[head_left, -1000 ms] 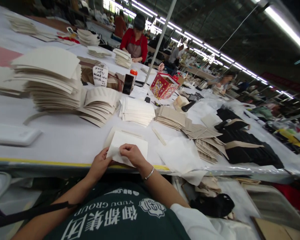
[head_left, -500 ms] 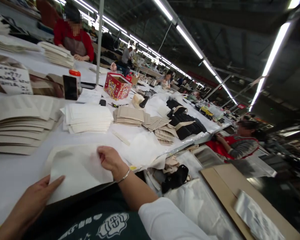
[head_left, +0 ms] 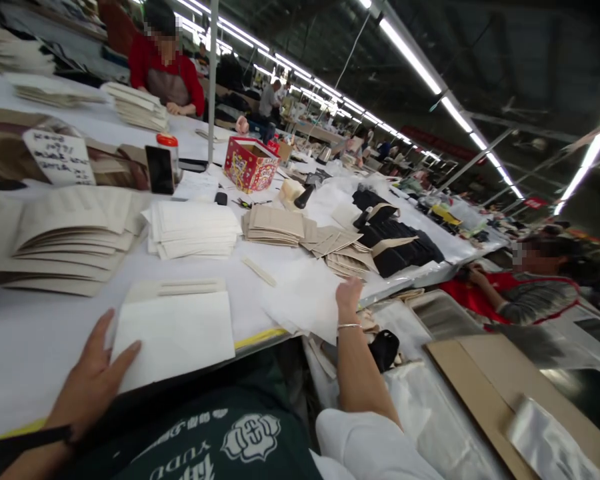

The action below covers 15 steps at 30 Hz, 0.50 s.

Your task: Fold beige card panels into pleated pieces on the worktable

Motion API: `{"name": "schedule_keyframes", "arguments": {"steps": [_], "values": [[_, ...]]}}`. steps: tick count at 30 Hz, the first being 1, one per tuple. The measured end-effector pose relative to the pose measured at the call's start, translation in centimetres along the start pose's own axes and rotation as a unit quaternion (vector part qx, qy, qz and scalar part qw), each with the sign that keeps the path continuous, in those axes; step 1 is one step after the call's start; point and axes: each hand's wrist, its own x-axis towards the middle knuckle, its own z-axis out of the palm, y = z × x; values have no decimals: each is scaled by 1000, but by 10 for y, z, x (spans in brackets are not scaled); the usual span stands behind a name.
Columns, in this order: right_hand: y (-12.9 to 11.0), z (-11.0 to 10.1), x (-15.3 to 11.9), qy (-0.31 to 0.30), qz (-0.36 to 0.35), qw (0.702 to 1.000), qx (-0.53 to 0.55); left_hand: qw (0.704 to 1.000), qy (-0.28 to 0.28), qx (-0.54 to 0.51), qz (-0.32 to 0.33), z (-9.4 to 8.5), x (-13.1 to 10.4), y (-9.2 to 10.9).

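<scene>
My left hand (head_left: 93, 373) rests at the left edge of a white sheet (head_left: 177, 330) near the table's front edge, thumb and fingers spread. Along the top of that sheet shows a beige piece with a slot-like strip. My right hand (head_left: 349, 293) is stretched out to the right, over the far side of a thin translucent white sheet (head_left: 300, 300); its fingers are blurred, and whether they pinch anything is unclear. Between the two lies a narrow beige strip (head_left: 259, 272). Behind the sheet stands a stack of white pieces (head_left: 193, 230).
Beige stacked pieces (head_left: 75, 240) lie left, smaller tan stacks (head_left: 275, 225) mid-table. Farther back are a red box (head_left: 250, 165), a phone (head_left: 159, 170) and a pole (head_left: 213, 87). Black pieces (head_left: 397, 247) and a cardboard sheet (head_left: 520, 387) are right. Two people in red sit nearby.
My right hand has moved from the white sheet out to the right. The white sheet now lies flatter, with the slotted beige piece showing along its top. The view has shifted slightly.
</scene>
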Motion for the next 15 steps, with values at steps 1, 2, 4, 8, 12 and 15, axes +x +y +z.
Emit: {"name": "schedule_keyframes", "arguments": {"steps": [1, 2, 4, 8, 12, 15], "values": [[-3, 1, -8, 3, -29, 999, -23, 1000, -2, 6, 13, -2, -4, 8], [-8, 3, -19, -9, -77, 996, -45, 1000, -16, 11, 22, -3, -7, 16], [-22, 12, -57, -94, -223, 967, -79, 999, -41, 11, 30, -5, -12, 30], [-49, 37, -158, -450, -418, 789, -24, 994, -94, -46, 4, -10, -26, 59], [-58, 58, -205, -492, -408, 767, -49, 954, -247, -170, -31, -28, -45, 85], [-67, 53, -191, -475, -339, 811, -31, 967, -206, -150, -25, -42, -49, 91]]}}
